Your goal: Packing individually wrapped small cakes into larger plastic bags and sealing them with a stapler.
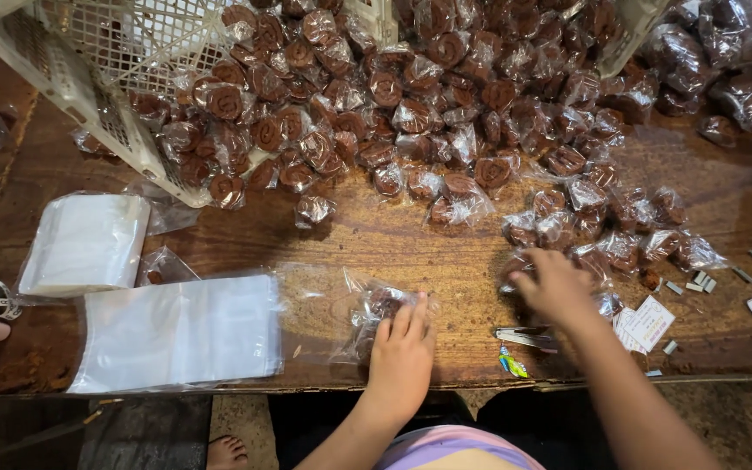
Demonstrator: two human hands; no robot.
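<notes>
A: Left hand [402, 352] at the counter's [411, 239] near edge, fingers [406, 320] pressed flat on a clear bag [341, 309] with a few wrapped brown sweets inside. Not clenched, just pinning it.

B: Left of that?

A: Stacks of empty clear bags [180, 331] along the near-left edge, tipped white crate [71, 83] at the far-left corner.

B: Right hand [554, 287]?

A: Fingers curled over loose wrapped sweets [620, 244] mid-right; can't tell if it grips one. Metal clip [522, 337] and paper labels [646, 324] just beside it.

B: Risks?

A: Bag mouth looks slack, so sweets could slide out. Clip and a small wrapper [512, 364] sit at the near edge; a wrist sweep could knock them off.
</notes>
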